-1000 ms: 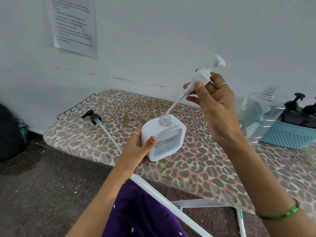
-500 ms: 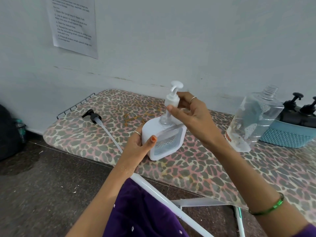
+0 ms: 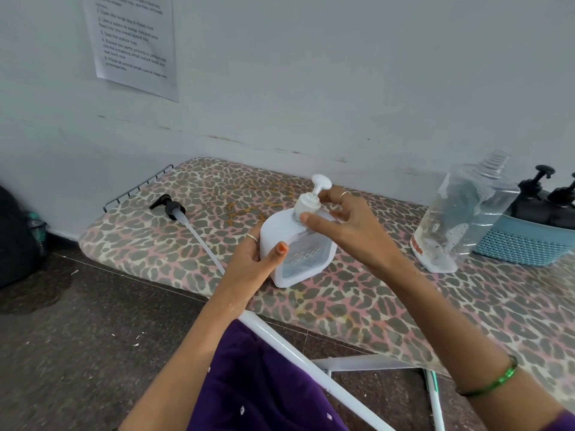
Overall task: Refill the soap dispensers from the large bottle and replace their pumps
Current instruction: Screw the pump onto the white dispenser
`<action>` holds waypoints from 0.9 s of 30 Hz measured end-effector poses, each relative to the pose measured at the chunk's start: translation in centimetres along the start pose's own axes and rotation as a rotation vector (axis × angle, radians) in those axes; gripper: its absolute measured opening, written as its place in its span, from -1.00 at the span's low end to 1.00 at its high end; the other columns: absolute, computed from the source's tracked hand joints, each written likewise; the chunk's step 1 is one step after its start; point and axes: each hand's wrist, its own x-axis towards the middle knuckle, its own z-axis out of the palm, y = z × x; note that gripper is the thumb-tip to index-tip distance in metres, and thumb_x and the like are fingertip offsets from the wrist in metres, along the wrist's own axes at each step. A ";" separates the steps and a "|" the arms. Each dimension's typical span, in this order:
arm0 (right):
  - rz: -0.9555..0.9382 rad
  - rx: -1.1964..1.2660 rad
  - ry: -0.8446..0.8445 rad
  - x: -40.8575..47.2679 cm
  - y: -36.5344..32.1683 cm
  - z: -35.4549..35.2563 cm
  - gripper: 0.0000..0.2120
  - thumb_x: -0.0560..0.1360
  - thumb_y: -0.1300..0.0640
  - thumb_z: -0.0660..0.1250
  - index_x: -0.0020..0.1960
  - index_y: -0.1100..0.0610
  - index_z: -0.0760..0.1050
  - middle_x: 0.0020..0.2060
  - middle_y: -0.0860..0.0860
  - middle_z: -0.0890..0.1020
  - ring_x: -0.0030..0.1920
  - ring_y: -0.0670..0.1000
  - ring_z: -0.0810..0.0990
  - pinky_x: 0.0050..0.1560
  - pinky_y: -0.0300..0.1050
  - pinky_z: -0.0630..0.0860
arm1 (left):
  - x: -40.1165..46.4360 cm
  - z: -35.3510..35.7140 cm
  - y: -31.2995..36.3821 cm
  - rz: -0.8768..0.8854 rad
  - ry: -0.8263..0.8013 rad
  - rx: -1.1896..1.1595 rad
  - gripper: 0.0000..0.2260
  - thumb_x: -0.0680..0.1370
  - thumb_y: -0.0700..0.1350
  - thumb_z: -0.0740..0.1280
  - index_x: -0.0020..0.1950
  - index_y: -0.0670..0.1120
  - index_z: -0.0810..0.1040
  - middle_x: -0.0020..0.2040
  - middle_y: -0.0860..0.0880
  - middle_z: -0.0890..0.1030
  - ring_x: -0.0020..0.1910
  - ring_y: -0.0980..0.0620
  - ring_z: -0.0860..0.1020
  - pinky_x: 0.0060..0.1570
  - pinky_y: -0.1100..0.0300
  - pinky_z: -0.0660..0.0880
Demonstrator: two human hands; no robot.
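Observation:
A white soap dispenser with a clear window stands on the leopard-print board. My left hand grips its left side. A white pump sits in the dispenser's neck, and my right hand pinches the pump's collar with thumb and fingers. The large clear bottle, uncapped and nearly empty, leans against a blue basket at the right. A black pump with a long tube lies loose on the board's left part.
Two black pump dispensers stand in the blue basket. A wire rack edges the board's left end. A printed sheet hangs on the wall. The board's white legs and dark floor lie below.
My right hand brought the white pump down from the air and fed its tube into the dispenser; the pump now sits lower on the neck. My left hand kept hold of the dispenser.

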 end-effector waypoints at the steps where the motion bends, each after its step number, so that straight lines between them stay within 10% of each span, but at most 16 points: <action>1: -0.004 0.006 -0.003 0.0 0.1 0.0 -0.64 0.41 -0.08 0.39 0.15 0.05 0.55 0.08 -0.14 0.63 0.13 -0.12 0.59 0.29 0.08 0.43 | 0.0 0.0 0.0 0.004 0.000 -0.001 -0.37 0.18 0.44 0.44 0.15 0.18 0.54 0.06 0.08 0.68 0.09 0.07 0.63 0.02 0.08 0.60; 13: 0.043 -0.128 0.020 0.9 0.3 0.2 -0.64 0.36 -0.09 0.49 0.07 0.05 0.54 0.03 -0.12 0.60 0.08 -0.13 0.54 -0.04 -0.32 0.40 | 0.0 0.1 0.2 0.011 0.007 0.003 -0.29 0.17 0.42 0.45 0.20 0.07 0.49 0.02 0.13 0.68 0.06 0.14 0.63 -0.07 0.32 0.55; 19: 0.042 -0.100 0.024 0.2 0.0 0.2 -0.58 0.39 -0.14 0.45 0.15 0.01 0.44 0.12 -0.15 0.54 0.13 -0.18 0.47 0.05 -0.31 0.38 | 0.0 0.1 0.0 0.002 0.017 0.018 -0.46 0.18 0.47 0.41 0.07 0.29 0.57 0.06 -0.12 0.64 0.10 -0.28 0.57 0.04 -0.37 0.45; 27: -0.012 0.174 -0.038 -0.3 0.5 -0.3 -0.64 0.51 0.16 0.37 0.30 0.01 0.51 0.24 -0.12 0.58 0.31 -0.16 0.47 0.40 0.03 0.34 | 0.0 0.1 0.0 -0.021 0.025 0.041 -0.37 0.18 0.46 0.42 0.15 0.20 0.52 0.04 0.02 0.67 0.01 0.00 0.65 -0.12 -0.03 0.58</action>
